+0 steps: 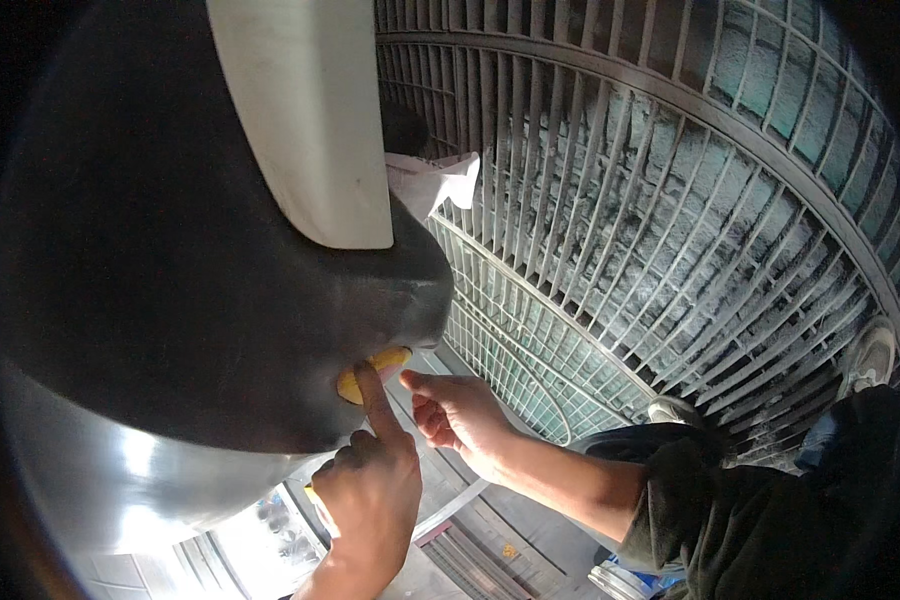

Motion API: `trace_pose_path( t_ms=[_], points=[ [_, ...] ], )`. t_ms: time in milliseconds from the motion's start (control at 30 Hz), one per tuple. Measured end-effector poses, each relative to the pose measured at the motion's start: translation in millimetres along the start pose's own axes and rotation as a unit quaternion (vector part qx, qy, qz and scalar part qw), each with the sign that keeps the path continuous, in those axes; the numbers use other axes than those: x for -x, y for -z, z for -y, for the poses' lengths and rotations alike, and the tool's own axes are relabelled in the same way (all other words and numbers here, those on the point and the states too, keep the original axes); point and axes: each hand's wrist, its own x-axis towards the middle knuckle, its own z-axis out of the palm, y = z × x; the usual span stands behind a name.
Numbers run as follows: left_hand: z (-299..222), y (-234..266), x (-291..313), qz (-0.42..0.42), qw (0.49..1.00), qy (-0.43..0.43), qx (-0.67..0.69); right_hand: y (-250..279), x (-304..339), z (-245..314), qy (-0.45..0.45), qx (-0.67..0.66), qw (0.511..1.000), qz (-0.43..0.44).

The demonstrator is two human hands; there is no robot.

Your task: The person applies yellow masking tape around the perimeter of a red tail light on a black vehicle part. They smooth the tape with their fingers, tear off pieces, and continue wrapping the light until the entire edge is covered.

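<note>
A large dark, curved panel [170,270], which looks like a vehicle body part, fills the left side. Near its lower right edge is an oblong yellow patch [355,388]; I cannot tell whether it is a coating or a separate piece. My left hand [375,490] presses a stretched index finger on this patch. Its other fingers are folded, with a small yellow edge showing beside them; what they hold is hidden. Just right of the patch is my right hand [465,415], its fingers loosely bent and apart, with nothing visible in them.
A cream panel [320,130] slants down over the dark one. Behind it is crumpled pale sheeting [435,180]. Metal floor grating [610,220] covers a rough, dusty layer on the right. Grey shoes [873,355] stand on it. A shiny curved surface [140,480] is at lower left.
</note>
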Motion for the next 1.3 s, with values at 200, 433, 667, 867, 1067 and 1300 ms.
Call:
trace_pose_path(
  t_ms=[200, 433, 667, 867, 1067, 1300],
  points=[
    [-8, -8, 0, -0.023, 1.000, 0.008, -0.005, 18, -1, -1, 0.049, 0.019, 0.997, -0.051],
    [-2, -8, 3, -0.060, 0.997, 0.005, 0.055, 19, 5, 5, 0.128, 0.060, 0.986, -0.086],
    [-3, -17, 26, -0.054, 0.988, 0.084, 0.120, 14, 10, 9, 0.156, 0.071, 0.983, -0.066],
    [-19, -64, 33, -0.091, 0.984, 0.060, 0.143, 1, 16, 13, 0.268, 0.141, 0.953, 0.036],
    [-40, -42, 66, -0.042, 0.925, 0.096, 0.365, -26, 8, 18, 0.167, 0.192, 0.967, 0.014],
    [-47, -30, 80, -0.052, 0.825, 0.177, 0.534, 1, -2, 8, 0.254, 0.245, 0.935, 0.019]
  ],
)
